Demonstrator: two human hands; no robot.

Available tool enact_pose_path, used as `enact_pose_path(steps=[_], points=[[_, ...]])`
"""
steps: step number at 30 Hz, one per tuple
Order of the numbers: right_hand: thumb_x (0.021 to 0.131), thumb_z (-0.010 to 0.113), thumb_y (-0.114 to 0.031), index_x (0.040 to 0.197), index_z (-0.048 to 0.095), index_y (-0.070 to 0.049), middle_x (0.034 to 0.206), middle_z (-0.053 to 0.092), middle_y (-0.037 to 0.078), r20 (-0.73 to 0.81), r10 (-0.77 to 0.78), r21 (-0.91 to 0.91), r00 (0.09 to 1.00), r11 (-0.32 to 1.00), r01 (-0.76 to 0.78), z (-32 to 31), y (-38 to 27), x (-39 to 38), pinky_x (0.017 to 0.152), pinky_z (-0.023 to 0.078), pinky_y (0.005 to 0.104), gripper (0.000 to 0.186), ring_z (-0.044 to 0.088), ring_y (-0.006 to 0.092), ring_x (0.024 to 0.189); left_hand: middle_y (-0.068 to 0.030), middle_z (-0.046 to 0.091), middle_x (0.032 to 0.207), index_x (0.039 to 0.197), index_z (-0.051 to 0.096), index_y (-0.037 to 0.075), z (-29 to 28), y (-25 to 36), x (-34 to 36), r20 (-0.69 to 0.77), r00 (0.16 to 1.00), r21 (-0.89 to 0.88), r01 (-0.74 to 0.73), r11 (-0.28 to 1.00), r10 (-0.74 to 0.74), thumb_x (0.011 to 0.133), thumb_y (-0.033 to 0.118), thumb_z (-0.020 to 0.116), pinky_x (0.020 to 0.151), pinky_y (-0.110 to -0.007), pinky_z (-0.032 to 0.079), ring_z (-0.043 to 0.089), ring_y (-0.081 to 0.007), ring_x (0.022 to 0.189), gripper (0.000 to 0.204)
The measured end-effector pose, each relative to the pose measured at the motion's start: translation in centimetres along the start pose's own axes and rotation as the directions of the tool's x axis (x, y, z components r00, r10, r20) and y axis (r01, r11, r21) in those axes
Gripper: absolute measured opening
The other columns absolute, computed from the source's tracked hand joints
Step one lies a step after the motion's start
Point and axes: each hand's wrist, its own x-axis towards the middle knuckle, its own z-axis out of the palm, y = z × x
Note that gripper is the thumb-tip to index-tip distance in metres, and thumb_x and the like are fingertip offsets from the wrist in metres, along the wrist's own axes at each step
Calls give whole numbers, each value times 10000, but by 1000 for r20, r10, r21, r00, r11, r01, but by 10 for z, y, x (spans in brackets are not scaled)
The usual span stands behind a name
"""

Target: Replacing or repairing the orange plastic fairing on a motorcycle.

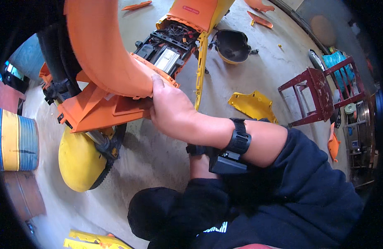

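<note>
My right hand (170, 101) is closed on the lower edge of a large orange scooter body panel (104, 54), thumb on top and fingers curled out of sight. Just below, another orange panel (96, 110) sits over the front wheel's yellow mudguard (81, 159). Past my hand, the scooter's open frame shows wiring and a silver metal box (167, 59). A black device (228, 162) is strapped to my right forearm. Only my left forearm (201, 166) shows beneath my right arm; the left hand itself is hidden behind it.
A long yellow trim strip (201, 68) hangs from the scooter's side. On the floor lie a black-lined yellow shell (233, 45), a yellow panel (253, 104) and several orange pieces. A dark red wooden chair (320, 93) is at right; blue-and-yellow drums (19, 141) stand at left.
</note>
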Motion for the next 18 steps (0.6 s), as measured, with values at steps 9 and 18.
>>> enact_pose_path(steps=[9, 18], points=[[764, 580, -62, 1244, 379, 175, 948, 617, 312, -86, -58, -53, 995, 997, 54, -5, -8, -4, 774, 537, 441, 572, 654, 419, 860, -308, 509, 1205, 1288, 248, -112, 18, 3, 8, 4, 997, 51, -77, 996, 76, 809, 263, 737, 894, -459, 508, 590, -422, 1060, 780], [895, 523, -210, 1202, 614, 11, 1070, 689, 177, 585, -172, 409, 793, 907, -105, -90, 96, 56, 798, 559, 364, 388, 693, 256, 935, -328, 507, 1193, 1289, 220, -129, 29, -5, -14, 2, 989, 125, -147, 981, 148, 807, 277, 739, 887, -467, 508, 591, -435, 1052, 816]])
